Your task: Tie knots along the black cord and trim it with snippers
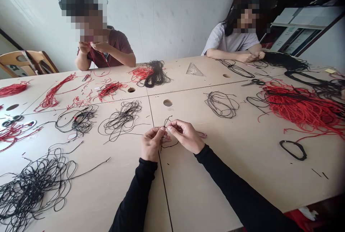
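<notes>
A thin black cord (172,145) is held between my two hands at the middle of the table, with loops and loose ends sticking out above and below the fingers. My left hand (153,144) pinches it between thumb and forefinger. Close beside it, my right hand (185,135) grips the same cord with its fingertips. The exact crossing of the strands is hidden by the fingers. A pink-handled tool (202,135) lies partly behind my right hand. Left of my hands rests a loose black cord bundle (125,117).
A large black cord tangle (35,185) lies at front left, a red cord pile (304,106) at right. Scissors (254,82), a clear set square (194,69) and a black cord coil (222,104) lie farther back. Two people sit across the table (205,189), handling cords.
</notes>
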Demonstrator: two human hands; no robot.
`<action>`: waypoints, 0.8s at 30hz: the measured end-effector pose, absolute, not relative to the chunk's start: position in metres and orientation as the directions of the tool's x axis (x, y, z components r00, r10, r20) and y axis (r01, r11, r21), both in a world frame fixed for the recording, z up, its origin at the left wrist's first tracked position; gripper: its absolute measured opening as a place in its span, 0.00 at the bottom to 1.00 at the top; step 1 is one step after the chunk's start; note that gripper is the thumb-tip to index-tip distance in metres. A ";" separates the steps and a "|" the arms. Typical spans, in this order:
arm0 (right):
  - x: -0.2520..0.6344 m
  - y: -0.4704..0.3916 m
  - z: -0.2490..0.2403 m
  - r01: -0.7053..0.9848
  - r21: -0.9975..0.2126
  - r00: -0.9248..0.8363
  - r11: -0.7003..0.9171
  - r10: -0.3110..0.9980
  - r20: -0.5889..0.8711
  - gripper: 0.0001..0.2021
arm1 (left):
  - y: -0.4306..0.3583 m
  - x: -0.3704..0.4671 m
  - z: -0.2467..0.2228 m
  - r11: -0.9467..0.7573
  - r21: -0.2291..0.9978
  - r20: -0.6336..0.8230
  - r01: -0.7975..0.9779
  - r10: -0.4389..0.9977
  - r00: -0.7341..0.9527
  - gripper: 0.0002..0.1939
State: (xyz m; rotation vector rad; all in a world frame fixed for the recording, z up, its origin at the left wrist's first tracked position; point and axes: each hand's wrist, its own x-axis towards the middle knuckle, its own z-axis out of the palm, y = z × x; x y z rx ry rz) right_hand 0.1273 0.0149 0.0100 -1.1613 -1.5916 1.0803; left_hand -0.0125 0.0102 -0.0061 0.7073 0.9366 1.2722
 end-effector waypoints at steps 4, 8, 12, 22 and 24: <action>0.127 0.015 0.010 0.202 -0.960 -0.233 0.192 0.962 0.144 0.13 | 0.010 -0.012 -0.007 0.187 0.862 -0.191 -0.472 0.981 0.040 0.15; 0.128 0.015 0.010 0.274 -0.944 -0.230 0.182 0.966 0.120 0.16 | 0.011 -0.014 -0.006 0.173 0.847 -0.195 -0.502 0.981 0.009 0.14; 0.129 0.015 0.011 0.278 -0.949 -0.226 0.146 0.971 0.083 0.19 | 0.012 -0.016 -0.004 0.173 0.824 -0.227 -0.539 0.973 -0.034 0.15; 0.133 0.016 0.013 0.223 -0.969 -0.221 0.110 0.973 0.059 0.18 | 0.015 -0.022 -0.004 0.120 0.815 -0.237 -0.566 0.962 -0.137 0.17; 0.134 0.018 0.011 0.203 -0.976 -0.199 0.083 0.979 0.042 0.18 | 0.016 -0.024 -0.004 0.106 0.820 -0.239 -0.562 0.957 -0.167 0.16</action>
